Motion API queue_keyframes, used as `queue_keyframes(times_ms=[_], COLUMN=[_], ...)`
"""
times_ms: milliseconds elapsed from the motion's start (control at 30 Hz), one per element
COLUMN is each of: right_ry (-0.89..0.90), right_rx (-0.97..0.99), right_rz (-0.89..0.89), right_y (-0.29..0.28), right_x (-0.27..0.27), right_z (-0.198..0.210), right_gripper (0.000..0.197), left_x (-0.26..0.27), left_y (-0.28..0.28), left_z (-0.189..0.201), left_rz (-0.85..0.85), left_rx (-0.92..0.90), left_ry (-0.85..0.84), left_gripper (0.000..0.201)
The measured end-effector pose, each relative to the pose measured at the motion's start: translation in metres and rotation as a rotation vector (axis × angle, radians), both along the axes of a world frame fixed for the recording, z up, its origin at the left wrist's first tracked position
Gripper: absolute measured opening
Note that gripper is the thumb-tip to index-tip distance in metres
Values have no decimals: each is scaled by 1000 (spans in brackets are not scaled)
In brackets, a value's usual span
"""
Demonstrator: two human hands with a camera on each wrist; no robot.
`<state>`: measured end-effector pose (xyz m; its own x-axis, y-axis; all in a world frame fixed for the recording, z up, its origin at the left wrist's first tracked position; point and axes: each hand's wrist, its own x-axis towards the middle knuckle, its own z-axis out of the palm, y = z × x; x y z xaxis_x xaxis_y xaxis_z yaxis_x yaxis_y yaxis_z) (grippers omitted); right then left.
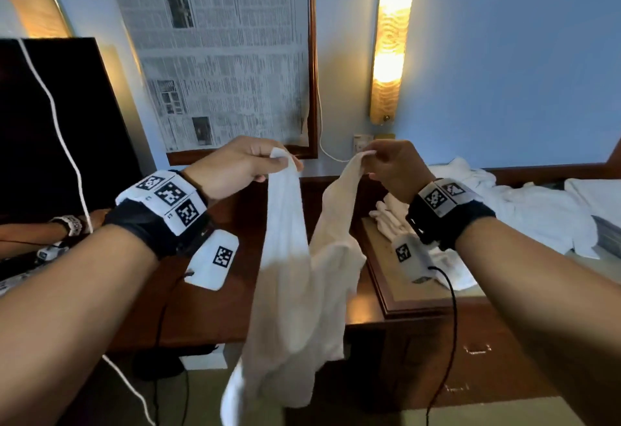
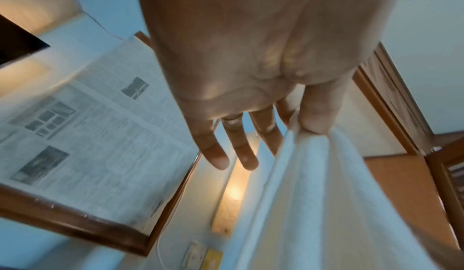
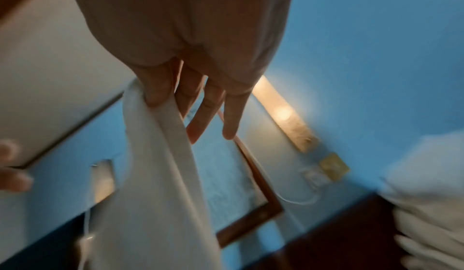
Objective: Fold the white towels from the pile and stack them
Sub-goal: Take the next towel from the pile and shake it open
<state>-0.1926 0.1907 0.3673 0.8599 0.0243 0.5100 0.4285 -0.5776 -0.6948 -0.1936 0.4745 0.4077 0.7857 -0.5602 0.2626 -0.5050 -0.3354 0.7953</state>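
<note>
— Two hands are up in front of you; your left hand (image 1: 235, 166) pinches one top corner of the white towel (image 1: 295, 291) between thumb and forefinger, the other fingers (image 2: 213, 151) spread loose.

— And the towel itself?

— It hangs between your hands, sagging in the middle, in front of the wooden desk (image 1: 215, 308); your right hand (image 1: 393, 166) pinches the other corner. Farther right, folded towels (image 1: 389, 214) lie on the low cabinet (image 1: 410, 294); the pile (image 1: 524, 203) sits beyond.
</note>
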Motion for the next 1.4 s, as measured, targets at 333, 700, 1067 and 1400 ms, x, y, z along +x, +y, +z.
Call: queue_keyframes(times_ms=[333, 700, 1067, 1400], right_ry=[-183, -303, 103, 114], right_rx=[-49, -73, 139, 231], right_rz=[325, 327, 520, 412], right_y=[79, 90, 83, 74], right_x=[-46, -62, -64, -44], right_z=[131, 168, 138, 85], right_gripper=[9, 11, 25, 17], left_x=[-7, -22, -14, -37], left_y=[16, -3, -12, -16], left_z=[59, 91, 77, 31], left_rz=[163, -46, 6, 8], left_rx=[-445, -580, -596, -470], left_ry=[-253, -328, -202, 284], left_gripper=[18, 5, 38, 40])
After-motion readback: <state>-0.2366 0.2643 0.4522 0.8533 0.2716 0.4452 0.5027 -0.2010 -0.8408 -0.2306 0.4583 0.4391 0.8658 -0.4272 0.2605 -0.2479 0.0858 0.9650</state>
